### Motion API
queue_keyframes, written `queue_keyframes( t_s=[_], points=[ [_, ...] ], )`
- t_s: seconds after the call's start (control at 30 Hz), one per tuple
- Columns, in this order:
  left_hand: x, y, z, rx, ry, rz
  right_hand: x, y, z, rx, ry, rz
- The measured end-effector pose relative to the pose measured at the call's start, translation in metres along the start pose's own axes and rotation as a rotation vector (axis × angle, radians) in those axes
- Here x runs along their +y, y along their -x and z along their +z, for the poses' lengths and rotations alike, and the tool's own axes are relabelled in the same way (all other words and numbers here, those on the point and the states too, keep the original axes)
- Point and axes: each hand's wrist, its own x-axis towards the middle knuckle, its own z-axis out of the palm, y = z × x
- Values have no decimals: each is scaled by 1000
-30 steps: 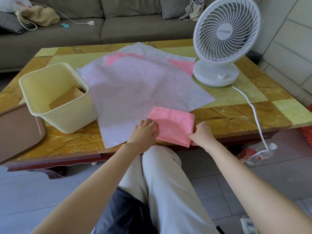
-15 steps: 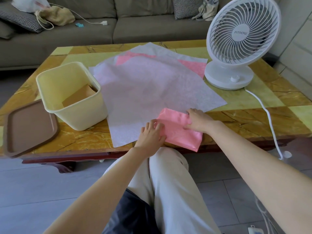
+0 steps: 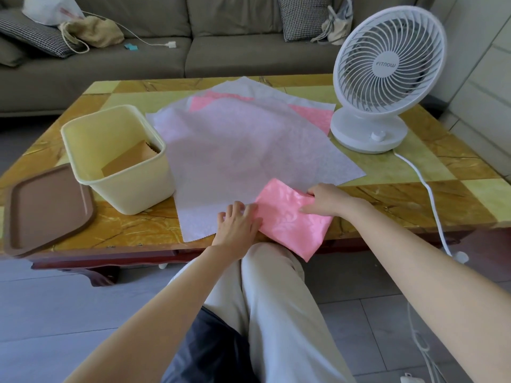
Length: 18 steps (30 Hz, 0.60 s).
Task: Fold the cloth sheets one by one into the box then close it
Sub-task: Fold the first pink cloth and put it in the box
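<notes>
Left hand [image 3: 238, 223] lies flat, fingers pressing the left edge of the folded pink cloth [image 3: 290, 221]. Right hand [image 3: 325, 200] grips the cloth's far right edge, thumb on top and fingers curled at the corner. The cloth sits at the near edge of the worktop [image 3: 414, 200], partly on the spread white sheet [image 3: 243, 156], its corner overhanging. The yellow box [image 3: 121, 189] stands open to the left, a brown lid [image 3: 47, 208] beside it.

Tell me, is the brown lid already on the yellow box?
No, the brown lid lies flat on the table to the left of the yellow box, whose top is open.
</notes>
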Motion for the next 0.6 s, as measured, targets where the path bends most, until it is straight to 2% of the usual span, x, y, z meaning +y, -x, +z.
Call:
queue_keyframes(
  t_s=[0.1,0.2,0.27,0.37,0.47,0.53,0.6],
  points=[
    [-4,-2,-5,-33,-20,-10,-13,11,-21,159,76,0],
    [-9,-2,-22,-93,58,-40,-31,20,-42,312,154,-36],
    [-16,-1,-42,-16,26,-23,-47,24,-53,374,180,-64],
    [-35,0,-82,187,-10,-34,-69,26,-64,382,165,-77],
    [-62,6,-118,365,-56,-149,-92,22,-68,371,73,-82],
    [-81,12,-131,402,-107,-274,-108,20,-70,337,-36,-109],
    [-98,20,-137,359,-156,-378,-127,21,-73,302,-140,-145]
  ],
)
